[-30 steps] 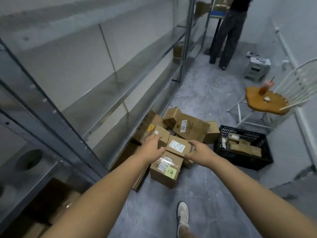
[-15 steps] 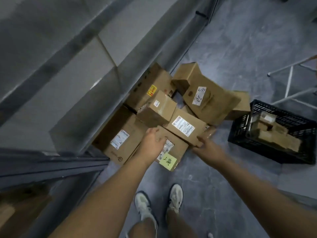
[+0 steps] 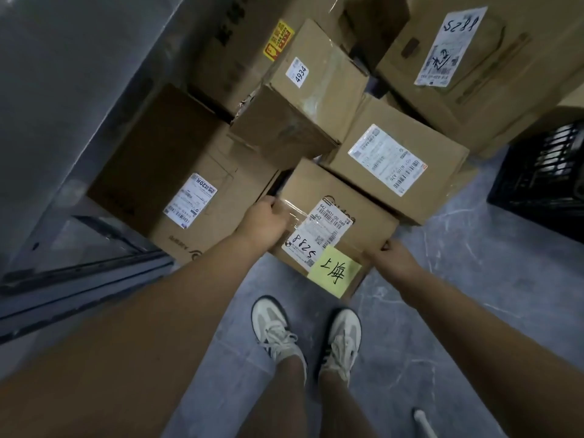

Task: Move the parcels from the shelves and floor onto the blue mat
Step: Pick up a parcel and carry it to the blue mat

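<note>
Box gripped for lifting off the floor.
The left hand clasps its 9 o'clock edge, the right hand its 4 o'clock corner; best raised level.

Illumination is dim and cool. Wide-angle distortion bends the frame edges. Slight softness is present; white labels remain legible.
</note>
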A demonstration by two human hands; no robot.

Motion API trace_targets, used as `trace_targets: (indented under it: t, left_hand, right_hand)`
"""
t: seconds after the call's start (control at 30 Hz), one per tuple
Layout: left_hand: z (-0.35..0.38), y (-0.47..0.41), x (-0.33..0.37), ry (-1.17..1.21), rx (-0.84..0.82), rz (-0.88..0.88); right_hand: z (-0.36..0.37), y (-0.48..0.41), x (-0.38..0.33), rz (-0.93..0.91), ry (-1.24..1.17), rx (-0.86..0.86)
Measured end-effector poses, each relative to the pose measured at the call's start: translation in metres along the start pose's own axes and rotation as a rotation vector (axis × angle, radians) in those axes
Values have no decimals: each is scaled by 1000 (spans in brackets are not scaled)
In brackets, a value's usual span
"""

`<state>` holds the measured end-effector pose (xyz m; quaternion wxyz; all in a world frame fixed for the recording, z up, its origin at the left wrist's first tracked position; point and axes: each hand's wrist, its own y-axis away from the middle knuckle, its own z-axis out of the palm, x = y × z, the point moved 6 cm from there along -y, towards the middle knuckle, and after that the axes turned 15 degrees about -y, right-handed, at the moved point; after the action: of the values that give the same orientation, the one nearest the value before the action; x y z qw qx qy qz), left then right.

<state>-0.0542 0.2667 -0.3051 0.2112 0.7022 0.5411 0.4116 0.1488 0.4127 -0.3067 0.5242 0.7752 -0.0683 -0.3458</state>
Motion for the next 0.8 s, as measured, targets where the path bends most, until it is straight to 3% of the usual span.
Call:
trace_targets:
  t: [0.17, 0.4, 0.6, 0.8]
  left_hand:
    - [10, 1, -12, 110, 49, -85]
    - [-19, 81, -41, 240, 137, -233]
    - [-99, 202, -27, 379, 165, -281]
    - [-162, 336, 7, 588, 414, -255]
  right_hand:
    - [8, -7, 10, 233, -187, 43]
    - [12, 57, -17, 219, -144, -11]
    - [-12, 185, -104, 22, -69, -86]
    - [-33, 300, -170, -155, 8, -208]
